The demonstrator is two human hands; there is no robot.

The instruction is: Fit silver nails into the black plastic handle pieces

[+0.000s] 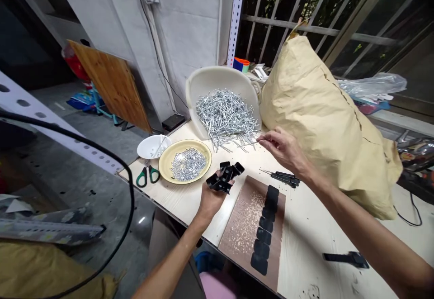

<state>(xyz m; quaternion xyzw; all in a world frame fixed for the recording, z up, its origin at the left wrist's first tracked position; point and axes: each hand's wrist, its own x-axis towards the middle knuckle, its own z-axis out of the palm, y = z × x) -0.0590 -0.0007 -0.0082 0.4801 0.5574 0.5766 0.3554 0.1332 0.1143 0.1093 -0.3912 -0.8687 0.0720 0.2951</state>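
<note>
My left hand [213, 199] is closed around several black plastic pieces [225, 177] with flat square ends, held above the table's front part. My right hand [283, 147] reaches to the right of the white tub [220, 73], its thumb and fingers pinched on a thin metal rod. A heap of silvery metal rods [227, 113] spills from the tipped tub onto the table. Left of my left hand, a yellow bowl [164, 165] holds many small shiny metal pieces [188, 163]. A row of black rounded-square pieces [266, 224] lies on a brown board [237, 240].
Green-handled scissors [148, 176] and a white bowl [144, 145] sit at the table's left edge. Black-handled pointed tools [285, 177] lie below my right hand. A big tan sack [322, 122] stands at the right. One black part [347, 258] rests nearer the front right.
</note>
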